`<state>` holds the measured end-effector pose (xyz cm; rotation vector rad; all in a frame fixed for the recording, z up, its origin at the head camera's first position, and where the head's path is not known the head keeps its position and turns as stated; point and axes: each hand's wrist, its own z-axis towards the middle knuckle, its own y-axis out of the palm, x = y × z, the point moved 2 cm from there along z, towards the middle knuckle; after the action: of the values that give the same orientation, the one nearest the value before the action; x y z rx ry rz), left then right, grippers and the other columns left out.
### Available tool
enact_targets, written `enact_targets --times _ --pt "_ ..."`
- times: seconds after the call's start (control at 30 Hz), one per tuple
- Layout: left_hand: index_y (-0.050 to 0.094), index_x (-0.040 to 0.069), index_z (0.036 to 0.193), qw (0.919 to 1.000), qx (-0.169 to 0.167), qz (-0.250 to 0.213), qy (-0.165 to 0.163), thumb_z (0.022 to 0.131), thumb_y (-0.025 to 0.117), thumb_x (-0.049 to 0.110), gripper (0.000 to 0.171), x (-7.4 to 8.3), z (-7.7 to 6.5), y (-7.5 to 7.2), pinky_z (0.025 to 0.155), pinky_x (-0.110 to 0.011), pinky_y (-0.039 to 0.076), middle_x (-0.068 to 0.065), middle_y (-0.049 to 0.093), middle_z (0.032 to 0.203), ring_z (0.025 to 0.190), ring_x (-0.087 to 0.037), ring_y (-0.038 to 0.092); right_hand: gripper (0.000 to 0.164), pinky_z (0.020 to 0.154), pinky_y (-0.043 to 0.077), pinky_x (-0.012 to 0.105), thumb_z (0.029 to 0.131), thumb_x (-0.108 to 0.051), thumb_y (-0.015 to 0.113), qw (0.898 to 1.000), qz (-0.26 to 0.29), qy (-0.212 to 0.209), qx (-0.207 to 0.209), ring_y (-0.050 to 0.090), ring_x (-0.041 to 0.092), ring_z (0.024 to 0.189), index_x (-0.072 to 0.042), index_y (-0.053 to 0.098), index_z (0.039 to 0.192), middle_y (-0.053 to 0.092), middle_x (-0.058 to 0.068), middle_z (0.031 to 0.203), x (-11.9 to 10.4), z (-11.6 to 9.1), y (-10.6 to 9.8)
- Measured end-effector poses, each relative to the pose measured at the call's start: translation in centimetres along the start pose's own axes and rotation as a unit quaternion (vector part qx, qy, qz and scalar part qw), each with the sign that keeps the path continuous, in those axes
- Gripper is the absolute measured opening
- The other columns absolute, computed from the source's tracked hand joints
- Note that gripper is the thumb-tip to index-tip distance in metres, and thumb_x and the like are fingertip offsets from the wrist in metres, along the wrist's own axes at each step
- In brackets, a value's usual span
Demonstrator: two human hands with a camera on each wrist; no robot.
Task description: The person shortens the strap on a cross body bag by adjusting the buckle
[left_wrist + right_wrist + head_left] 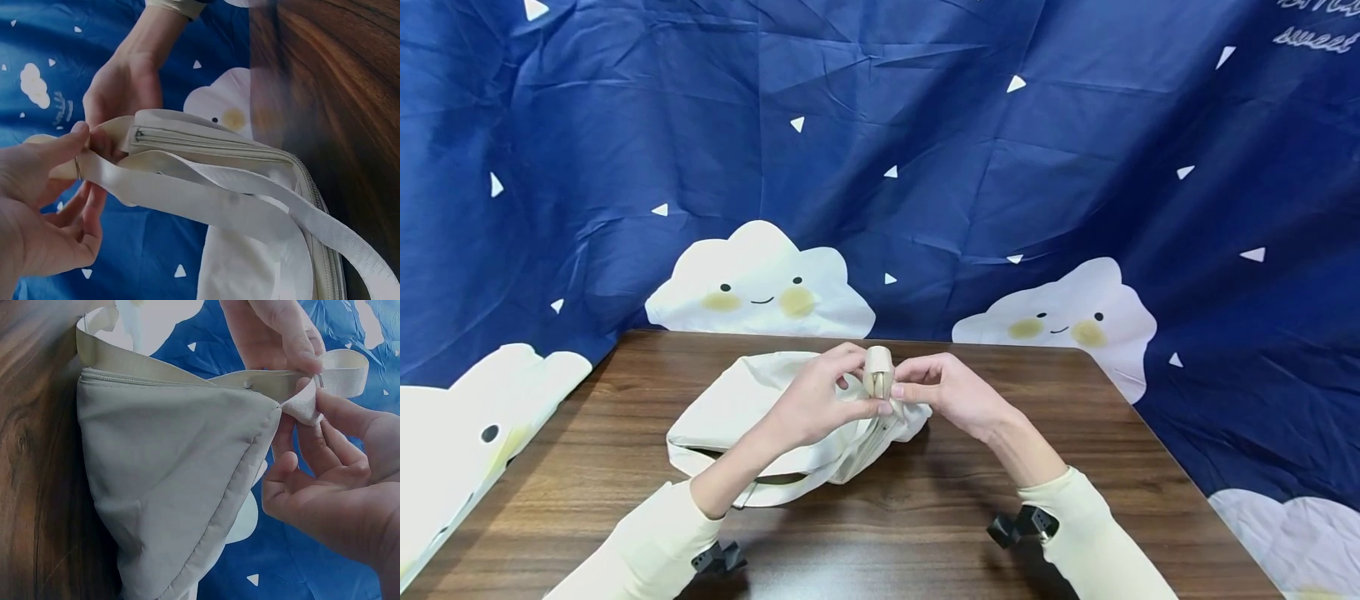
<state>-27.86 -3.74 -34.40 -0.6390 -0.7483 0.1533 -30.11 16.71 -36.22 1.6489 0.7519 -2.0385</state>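
A cream fabric bag (737, 400) with a zipper (212, 147) lies on the table, its end lifted at the hands. My left hand (823, 396) pinches the webbing strap (878, 360) between thumb and fingers, close to a thin metal strap slider (78, 167). From the other side, my right hand (958, 392) grips the strap at the bag's corner, thumb and index finger at the slider. In the right wrist view a loop of strap (347, 372) sticks out past the fingers, and the bag's panel (169, 456) hangs below the zipper. Some fingertips are hidden behind the webbing.
The brown wooden table (887, 533) reaches back to a blue curtain (925, 125) printed with clouds and triangles. Another length of strap (775, 492) loops out at the bag's near side. Black devices (1026, 525) are worn on both sleeves.
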Motion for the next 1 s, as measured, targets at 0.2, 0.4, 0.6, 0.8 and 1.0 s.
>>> enact_targets --times 0.2,0.4,0.6,0.8,1.0 --pt "0.057 0.027 0.083 0.9998 -0.004 0.018 0.004 0.069 0.08 0.038 0.029 -0.2 -0.1 0.5 0.073 -0.028 0.044 0.016 0.051 0.093 0.085 0.0 0.053 0.021 0.064 0.042 0.035 0.088 -0.013 0.063 0.999 0.029 0.015 -0.012 0.053 0.023 0.073 0.006 0.061 0.097 0.059 0.012 0.079 -0.1 -0.1 0.1" --pt "0.06 0.026 0.1 0.9995 -0.01 0.024 0.019 0.068 0.082 0.035 0.04 -0.3 -0.1 0.4 0.072 -0.029 0.045 0.013 0.054 0.09 0.084 -0.006 0.054 0.018 0.063 0.042 0.031 0.086 -0.009 0.064 0.998 0.068 0.011 -0.002 0.053 0.02 0.071 0.006 0.06 0.094 0.058 0.009 0.078 -0.5 -0.2 -0.1" --pt "0.061 0.018 0.113 0.998 -0.022 0.041 0.044 0.072 0.081 0.028 0.046 -0.4 0.1 -0.5 0.069 -0.029 0.047 0.011 0.058 0.092 0.084 -0.004 0.057 0.008 0.065 0.042 0.027 0.087 -0.005 0.057 0.989 0.145 -0.005 0.005 0.052 0.019 0.071 0.002 0.06 0.09 0.057 0.009 0.08 -0.8 -0.4 -1.3" --pt "0.064 0.016 0.109 0.9955 -0.044 0.057 0.062 0.073 0.08 0.023 0.04 -0.9 0.2 -1.7 0.07 -0.031 0.046 0.01 0.06 0.094 0.082 -0.006 0.058 0.009 0.068 0.04 0.029 0.088 -0.006 0.052 0.978 0.205 -0.038 0.014 0.049 0.018 0.072 -0.002 0.059 0.086 0.051 0.007 0.078 -1.4 -0.8 -2.8" --pt "0.064 0.013 0.11 0.9919 -0.078 0.076 0.066 0.073 0.08 0.02 0.041 -1.5 0.3 -2.7 0.074 -0.034 0.046 0.006 0.061 0.097 0.084 -0.01 0.058 0.016 0.069 0.04 0.028 0.091 -0.005 0.045 0.97 0.239 -0.053 0.005 0.049 0.017 0.073 -0.004 0.061 0.087 0.054 0.005 0.078 -1.4 -1.0 -3.7"
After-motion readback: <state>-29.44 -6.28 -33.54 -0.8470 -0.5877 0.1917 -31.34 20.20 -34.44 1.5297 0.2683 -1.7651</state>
